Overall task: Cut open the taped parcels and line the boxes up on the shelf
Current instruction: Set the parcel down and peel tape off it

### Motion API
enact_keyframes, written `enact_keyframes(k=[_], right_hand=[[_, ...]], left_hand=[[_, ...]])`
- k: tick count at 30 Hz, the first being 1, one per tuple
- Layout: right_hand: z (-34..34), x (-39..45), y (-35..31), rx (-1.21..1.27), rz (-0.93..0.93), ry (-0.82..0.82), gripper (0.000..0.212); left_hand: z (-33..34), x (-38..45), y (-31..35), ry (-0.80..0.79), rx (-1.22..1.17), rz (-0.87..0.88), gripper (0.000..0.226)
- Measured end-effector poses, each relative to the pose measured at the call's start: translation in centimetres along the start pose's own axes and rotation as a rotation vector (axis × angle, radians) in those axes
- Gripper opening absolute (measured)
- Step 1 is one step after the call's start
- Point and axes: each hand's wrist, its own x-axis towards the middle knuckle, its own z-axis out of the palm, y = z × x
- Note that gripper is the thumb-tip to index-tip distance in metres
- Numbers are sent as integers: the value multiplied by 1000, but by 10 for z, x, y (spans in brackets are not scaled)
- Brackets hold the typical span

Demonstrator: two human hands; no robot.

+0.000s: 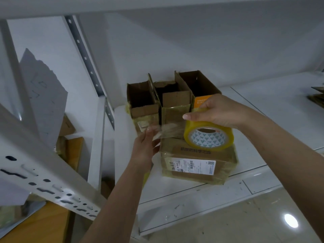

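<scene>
A taped brown parcel (196, 160) with a white shipping label lies on the white shelf (273, 120). Behind it three opened cardboard boxes (175, 100) stand side by side against the wall, flaps up. My right hand (217, 111) grips a roll of clear yellowish tape (208, 135) from above, just over the parcel's top. A strip of tape (166, 132) stretches left from the roll. My left hand (145, 146) pinches the strip's free end beside the parcel's left edge.
A perforated metal shelf upright (43, 174) slants across the lower left. Grey sheets (43, 95) lean behind it, above wooden boards (73, 151). Flattened cardboard (317, 97) lies at the shelf's far right. Glossy tiled floor (245, 221) lies below.
</scene>
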Motion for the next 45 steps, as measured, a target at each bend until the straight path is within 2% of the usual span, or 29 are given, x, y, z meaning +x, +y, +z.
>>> enact_keyframes(k=[4,8,11,14,21,26,30,32,34,36,38,40,41,43,45], right_hand=[[5,3,-1,-26,-20,53,80],[10,1,1,28,-19,108,78],[15,1,3,61,-33,169,64],[17,1,4,69,-62,201,52],[17,3,5,86,-92,231,61],[18,2,4,75,-94,252,56],[19,1,5,63,-74,255,55],[17,0,5,62,-81,252,64],[16,0,3,56,-91,234,82],[12,-1,2,66,-90,226,98],[5,-2,5,130,-52,209,98],[-1,-7,16,223,-17,165,81],[-3,-10,24,283,-7,120,76],[-3,-16,45,434,5,35,80],[2,-20,64,617,-14,-51,90]], left_hand=[[-1,1,-13,-1,0,-47,37],[6,-6,-31,-32,17,-170,45],[11,-6,-37,-24,-127,-324,52],[12,-3,-36,-11,-200,-390,48],[14,-3,-44,44,-212,-436,39],[14,0,-40,68,-224,-412,32],[13,-3,-46,121,-131,-414,31],[9,-2,-44,120,-4,-320,34],[3,-3,-29,113,169,-73,37],[-1,-9,-8,-78,344,260,50],[4,-9,7,-301,725,439,84],[18,-6,16,-402,1110,508,117],[26,-5,20,-437,1184,519,128],[37,-2,20,-485,1159,500,140],[40,0,15,-472,1102,497,135]])
